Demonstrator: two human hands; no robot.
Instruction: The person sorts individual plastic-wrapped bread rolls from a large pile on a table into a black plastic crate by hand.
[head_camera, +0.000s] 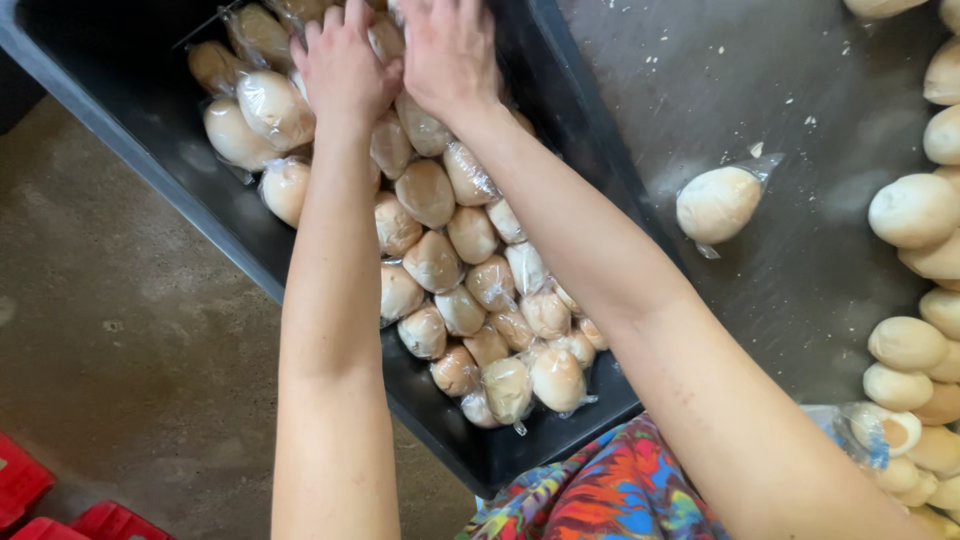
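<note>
Both hands press palm-down, fingers loosely spread rather than clenched, onto the wrapped buns (440, 250) packed into a black crate (560, 130); whether any fingers curl around a single bun cannot be told from above. The person's left hand (343, 68) lies on the buns at the far end of the crate, and the right hand (450, 55) sits just beside it, the two touching at the thumbs. Both bare forearms stretch from the near edge of the crate across its whole length.

Inside the crate, the round, pale brown buns lie in clear plastic wrappers, crowded against one another and filling the crate from its near corner to its far end. Beside the crate's right wall stands a grey metal table (800, 280), dusted with crumbs. One wrapped bun (718, 204) lies alone on it, apart from the crate. Farther from the crate, along the table's right edge, unwrapped buns (915, 210) sit in a dense row. To the crate's left, a bare concrete floor (130, 340) shows, with red plastic crates (40, 505) at the near-left corner. At the crate's near corner, the person's brightly patterned garment (600, 495) is visible.
</note>
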